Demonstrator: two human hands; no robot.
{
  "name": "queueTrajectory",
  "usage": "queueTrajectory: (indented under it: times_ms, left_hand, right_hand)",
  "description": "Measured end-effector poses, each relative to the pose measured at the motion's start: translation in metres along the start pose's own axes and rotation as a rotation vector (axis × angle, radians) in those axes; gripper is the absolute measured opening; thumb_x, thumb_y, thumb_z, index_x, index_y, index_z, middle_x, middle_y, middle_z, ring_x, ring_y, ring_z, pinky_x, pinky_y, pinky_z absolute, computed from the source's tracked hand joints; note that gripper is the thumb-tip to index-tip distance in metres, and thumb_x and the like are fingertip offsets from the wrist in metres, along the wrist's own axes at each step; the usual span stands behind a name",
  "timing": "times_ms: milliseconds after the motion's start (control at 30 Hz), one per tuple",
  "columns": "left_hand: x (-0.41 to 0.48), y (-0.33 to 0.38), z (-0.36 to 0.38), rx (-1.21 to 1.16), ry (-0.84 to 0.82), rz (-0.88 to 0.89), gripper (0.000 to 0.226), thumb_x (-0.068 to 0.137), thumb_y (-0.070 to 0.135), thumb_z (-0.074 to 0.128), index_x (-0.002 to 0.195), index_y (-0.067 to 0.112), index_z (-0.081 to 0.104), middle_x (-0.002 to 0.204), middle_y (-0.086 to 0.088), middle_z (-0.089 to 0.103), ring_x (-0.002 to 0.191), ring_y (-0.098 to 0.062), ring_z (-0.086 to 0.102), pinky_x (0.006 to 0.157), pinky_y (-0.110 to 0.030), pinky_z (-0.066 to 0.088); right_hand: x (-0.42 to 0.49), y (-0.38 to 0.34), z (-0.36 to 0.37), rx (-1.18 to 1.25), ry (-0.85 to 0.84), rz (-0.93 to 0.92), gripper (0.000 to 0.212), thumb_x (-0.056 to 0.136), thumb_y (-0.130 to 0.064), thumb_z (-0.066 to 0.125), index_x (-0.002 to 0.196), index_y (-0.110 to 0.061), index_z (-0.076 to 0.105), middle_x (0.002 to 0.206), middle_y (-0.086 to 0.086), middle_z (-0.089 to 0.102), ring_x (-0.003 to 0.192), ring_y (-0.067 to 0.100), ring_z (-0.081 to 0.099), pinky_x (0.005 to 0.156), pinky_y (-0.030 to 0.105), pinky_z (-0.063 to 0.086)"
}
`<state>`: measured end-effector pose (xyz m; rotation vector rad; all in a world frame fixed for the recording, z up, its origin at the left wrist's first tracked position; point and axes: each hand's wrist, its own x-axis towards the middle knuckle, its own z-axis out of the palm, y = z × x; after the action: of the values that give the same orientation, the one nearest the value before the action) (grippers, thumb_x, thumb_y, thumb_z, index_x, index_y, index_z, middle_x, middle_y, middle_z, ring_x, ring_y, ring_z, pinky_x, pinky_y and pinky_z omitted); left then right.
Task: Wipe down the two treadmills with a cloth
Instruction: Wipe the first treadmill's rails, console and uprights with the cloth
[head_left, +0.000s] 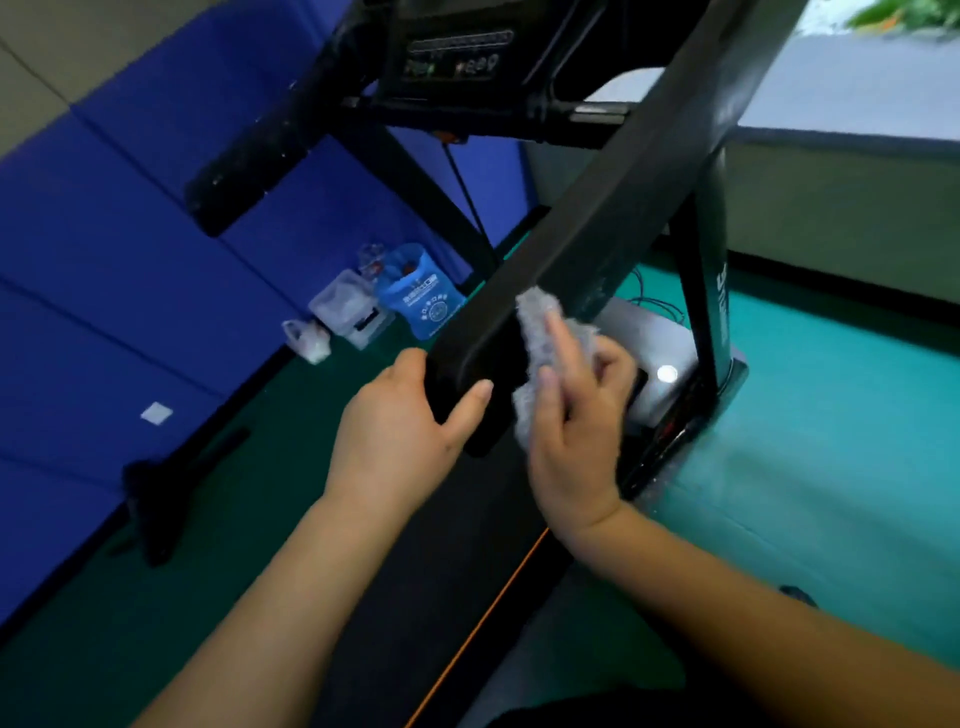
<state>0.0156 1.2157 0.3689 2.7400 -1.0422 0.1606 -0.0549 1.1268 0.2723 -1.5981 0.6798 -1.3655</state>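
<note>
Head view: the left hand (410, 421) is clamping the blunt near end of the black handrail (597, 234), fingers going over the top and the thumb (472, 396) hooking underneath. That is a full, firm hold on the rail of the treadmill (714, 291).

Just to the right of that grip, the right hand (576, 415) is bunching the grey fluffy cloth (535, 317). The thumb and curled fingers are closing round it, and one finger (566, 348) is lying straight along it. The cloth is pressing against the side of the handrail, touching it just beyond the left hand's hold and spilling out above and below the right hand's fingers.

Up and away from both grips, the rail is running toward the dark console (452, 57), whose faint lit digits are too blurred to read. The far handrail (260, 150) is sticking out beyond the left hand. Below the wrists the black belt (431, 582) is stretching back.

Past the left hand's knuckles, a blue bag (421, 296) and clear bags (348, 312) are sitting against blue mats (156, 234). Green floor (831, 441) is lying to the right of the cloth hand.
</note>
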Motion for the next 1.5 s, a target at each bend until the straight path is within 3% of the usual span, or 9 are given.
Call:
queueTrajectory:
  times_ms: [133,300,500,700,867,1000,1067,1300,1500]
  left_hand:
    - [0.001,-0.006,-0.003,-0.033,-0.006,0.071,0.049,0.085,0.063,0.033,0.091,0.019,0.054,0.070,0.002,0.058,0.063,-0.015,0.054,0.052,-0.030,0.036]
    - [0.000,-0.008,0.001,-0.051,0.024,0.081,0.049,0.086,0.064,0.034,0.087,0.019,0.050,0.067,0.003,0.054,0.065,-0.018,0.052,0.056,-0.036,0.041]
    - [0.003,-0.009,0.006,-0.061,0.068,0.073,0.055,0.082,0.067,0.031,0.083,0.015,0.049,0.064,-0.003,0.054,0.064,-0.023,0.053,0.056,-0.037,0.040]
    - [0.003,-0.013,0.007,-0.070,0.085,0.092,0.054,0.083,0.069,0.033,0.084,0.017,0.049,0.065,0.001,0.053,0.063,-0.023,0.052,0.055,-0.038,0.041]
    - [0.003,-0.013,0.009,-0.184,0.082,0.067,0.045,0.080,0.070,0.038,0.091,0.028,0.050,0.077,0.007,0.057,0.075,-0.017,0.056,0.060,-0.035,0.043]
    - [0.012,-0.001,0.006,-0.216,0.144,0.116,0.048,0.079,0.063,0.042,0.115,0.032,0.050,0.106,0.013,0.054,0.100,-0.012,0.051,0.078,-0.033,0.045]
    - [0.023,0.010,0.001,-0.215,0.152,0.131,0.049,0.082,0.056,0.048,0.123,0.030,0.050,0.109,0.012,0.052,0.104,-0.013,0.050,0.086,-0.039,0.047]
    - [0.044,0.033,0.006,-0.148,0.120,0.168,0.037,0.088,0.047,0.049,0.118,0.026,0.054,0.104,0.008,0.048,0.103,-0.017,0.050,0.088,-0.041,0.046]
    - [0.048,0.039,0.012,-0.144,0.186,0.124,0.025,0.087,0.042,0.052,0.105,0.025,0.051,0.097,0.007,0.046,0.094,-0.014,0.046,0.079,-0.035,0.039]
  right_hand:
    - [-0.026,0.003,0.036,0.031,0.048,-0.023,0.040,0.099,-0.027,0.043,0.135,-0.009,0.049,0.119,0.018,0.040,0.109,0.035,0.048,0.100,0.038,0.042]
    - [0.001,0.021,0.041,-0.017,0.162,-0.167,0.038,0.098,-0.025,0.045,0.132,-0.009,0.053,0.110,0.016,0.042,0.100,0.033,0.050,0.090,0.047,0.045]
    - [0.072,0.047,0.039,0.071,0.362,0.154,0.043,0.093,-0.024,0.046,0.132,-0.009,0.055,0.107,0.010,0.037,0.101,0.030,0.048,0.099,0.038,0.042]
    - [-0.014,0.012,0.049,0.079,0.204,-0.020,0.040,0.097,-0.023,0.046,0.133,-0.004,0.051,0.114,0.015,0.041,0.108,0.031,0.050,0.103,0.033,0.038]
    - [0.045,0.036,0.039,0.005,0.228,-0.001,0.039,0.096,-0.019,0.048,0.133,-0.007,0.053,0.110,0.011,0.038,0.104,0.029,0.049,0.100,0.041,0.042]
    - [0.086,0.046,0.025,0.142,0.284,0.250,0.041,0.094,-0.016,0.050,0.135,-0.009,0.052,0.107,0.005,0.034,0.089,-0.001,0.044,0.095,0.006,0.034]
    - [0.069,0.037,0.027,0.142,0.285,0.251,0.041,0.094,-0.013,0.052,0.135,-0.009,0.052,0.106,0.007,0.035,0.085,-0.002,0.041,0.091,0.000,0.029]
    - [0.028,0.028,0.035,0.102,0.230,0.020,0.033,0.093,-0.014,0.056,0.124,-0.005,0.061,0.113,0.013,0.043,0.111,0.020,0.049,0.103,0.029,0.041]
    - [0.076,0.054,0.031,0.069,0.289,-0.066,0.033,0.093,-0.018,0.055,0.122,-0.005,0.063,0.111,0.010,0.040,0.108,0.018,0.046,0.100,0.029,0.042]
